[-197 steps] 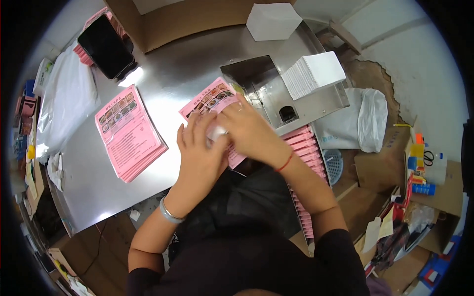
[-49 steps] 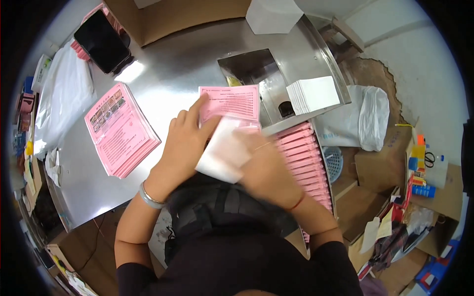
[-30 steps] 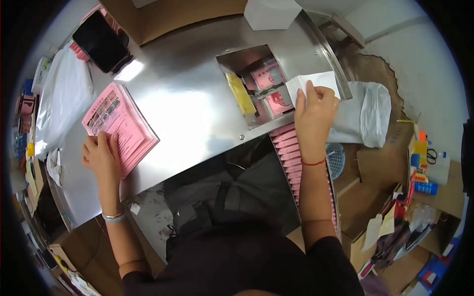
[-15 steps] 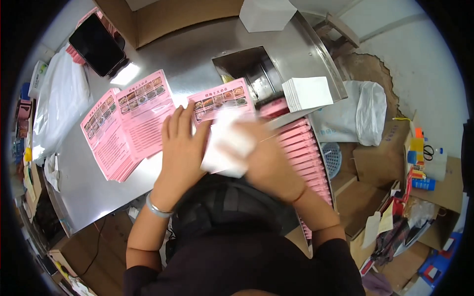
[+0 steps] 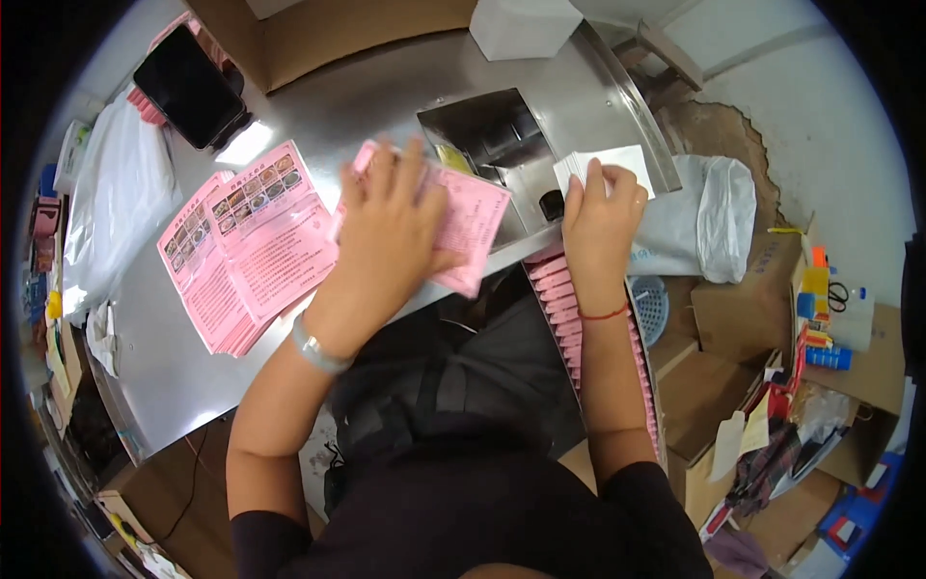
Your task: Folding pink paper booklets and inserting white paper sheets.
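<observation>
Pink packet (image 5: 475, 222): where does it sit in the head view?

Under the left hand (image 5: 391, 227), at the front edge of the metal table (image 5: 376, 92), just beside the rectangular recess (image 5: 487, 125). Whether it lies flat or is lifted, I can't tell.

And that hand's fingers?

Spread over the packet, and a bit blurred. The thumb points right, across its lower part.

The right hand (image 5: 608, 217)?

At the white paper stack (image 5: 627, 156), right of the recess. Its thumb and bent fingers touch the stack; I can't tell whether they pinch a sheet.

What else is near?

Left of the left hand, a pile of pink packets (image 5: 275, 236) lies fanned on the table, printed sides up. Beyond it, a black phone (image 5: 189, 87) leans tilted. Beside the right forearm, below the table edge, runs a row of pink packets (image 5: 559, 311).
</observation>
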Motion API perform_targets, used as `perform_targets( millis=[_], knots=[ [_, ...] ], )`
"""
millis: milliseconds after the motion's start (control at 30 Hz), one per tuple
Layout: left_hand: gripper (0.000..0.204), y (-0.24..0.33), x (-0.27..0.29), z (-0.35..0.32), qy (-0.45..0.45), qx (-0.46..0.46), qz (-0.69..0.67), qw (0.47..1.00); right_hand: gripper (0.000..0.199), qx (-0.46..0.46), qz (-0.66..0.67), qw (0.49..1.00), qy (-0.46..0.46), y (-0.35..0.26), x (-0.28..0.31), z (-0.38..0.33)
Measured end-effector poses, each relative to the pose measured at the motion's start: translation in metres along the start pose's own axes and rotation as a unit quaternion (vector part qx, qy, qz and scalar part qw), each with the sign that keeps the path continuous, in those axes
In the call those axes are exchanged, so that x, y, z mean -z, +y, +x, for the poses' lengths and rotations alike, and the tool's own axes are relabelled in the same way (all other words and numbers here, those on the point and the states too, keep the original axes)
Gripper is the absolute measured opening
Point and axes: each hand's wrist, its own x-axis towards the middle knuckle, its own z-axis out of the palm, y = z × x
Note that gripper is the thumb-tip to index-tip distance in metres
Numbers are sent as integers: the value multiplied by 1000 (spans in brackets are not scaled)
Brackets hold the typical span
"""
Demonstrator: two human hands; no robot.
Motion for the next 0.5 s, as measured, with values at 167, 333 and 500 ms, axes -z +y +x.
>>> perform_targets(
  millis=[167, 333, 500],
  knots=[
    [62, 1, 24, -1, -67, 78, 12, 995, 25, 14, 99, 995, -16, 24, 5, 0],
    [49, 23, 13, -43, -96, 97, -169, 976, 31, 12, 219, 973, -67, 49, 19, 3],
    [66, -8, 7, -37, -32, -2, -180, 983, 35, 247, 295, 916, -116, -61, 41, -46]
  ],
)
